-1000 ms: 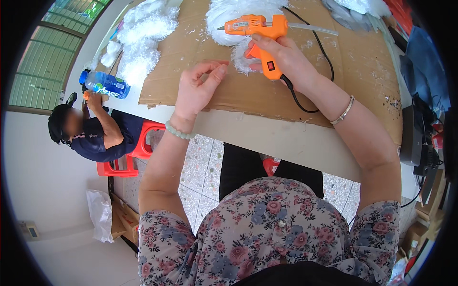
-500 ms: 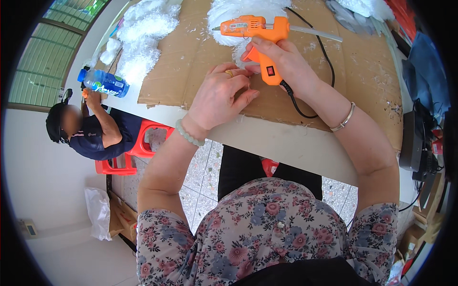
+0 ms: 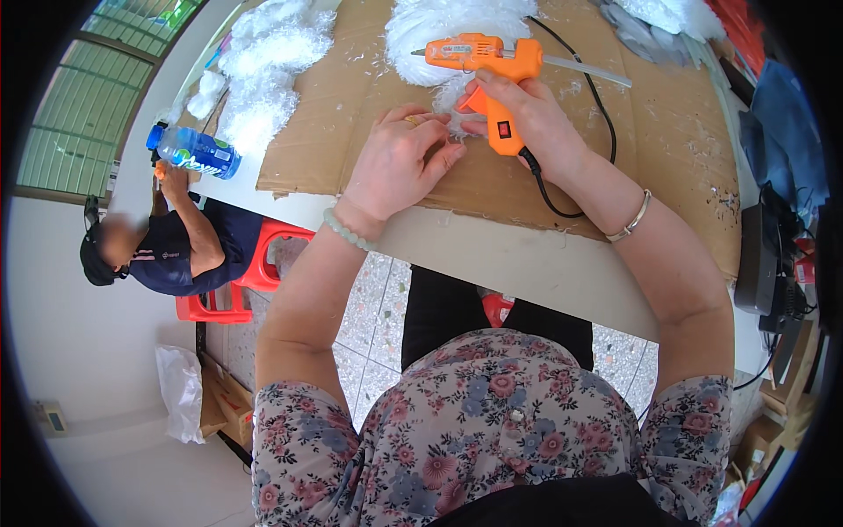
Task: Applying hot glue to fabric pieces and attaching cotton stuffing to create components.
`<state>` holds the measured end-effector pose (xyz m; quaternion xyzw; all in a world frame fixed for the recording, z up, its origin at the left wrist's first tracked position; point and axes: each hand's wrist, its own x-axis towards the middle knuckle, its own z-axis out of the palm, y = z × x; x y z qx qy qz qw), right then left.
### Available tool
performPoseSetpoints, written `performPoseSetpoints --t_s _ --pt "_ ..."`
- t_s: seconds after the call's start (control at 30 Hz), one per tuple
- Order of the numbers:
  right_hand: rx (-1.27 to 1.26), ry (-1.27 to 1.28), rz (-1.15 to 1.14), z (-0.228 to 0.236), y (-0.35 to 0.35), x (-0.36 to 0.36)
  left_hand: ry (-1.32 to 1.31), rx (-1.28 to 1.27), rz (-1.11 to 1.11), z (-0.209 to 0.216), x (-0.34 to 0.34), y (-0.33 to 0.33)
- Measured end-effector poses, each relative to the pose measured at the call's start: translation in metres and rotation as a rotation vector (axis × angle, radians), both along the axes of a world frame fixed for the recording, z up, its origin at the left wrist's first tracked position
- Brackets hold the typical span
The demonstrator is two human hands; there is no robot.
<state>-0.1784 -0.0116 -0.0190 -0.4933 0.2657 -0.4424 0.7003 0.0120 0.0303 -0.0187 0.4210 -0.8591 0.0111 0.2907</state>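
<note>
1. Above the cardboard sheet (image 3: 342, 110), the right hand (image 3: 549, 119) wraps its fingers around the orange hot glue gun (image 3: 500, 114), nozzle over white fluffy fibre (image 3: 406, 44)
2. The left hand (image 3: 395, 162) keeps fingers bent close together, thumb apart; whether they pinch any fibre, I cannot tell
3. Work seems unfinished; the loose white heap (image 3: 263, 79) looks unworked

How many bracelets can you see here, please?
2: a pale green beaded bracelet around the wrist of the left hand, and a silver-coloured bangle around the forearm behind the right hand. Any on the co-worker may be hidden or too small to tell.
</note>
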Motion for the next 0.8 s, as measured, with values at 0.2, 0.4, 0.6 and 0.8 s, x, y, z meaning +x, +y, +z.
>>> performPoseSetpoints --t_s 0.2,0.4,0.6,0.8 --pt "-0.016 -0.043 -0.116 0.019 0.004 -0.005 -0.126 -0.093 0.010 0.003 -0.002 -0.001" --pt "0.033 0.016 -0.102 0.004 -0.002 0.000 -0.115 -0.053 0.020 0.004 -0.004 -0.006" --pt "0.053 0.058 -0.082 0.010 0.004 -0.003 0.746 0.537 0.129 0.003 0.022 -0.021" --pt "0.052 0.109 -0.139 0.021 0.006 -0.007 0.271 0.260 0.102 -0.003 -0.002 -0.024"
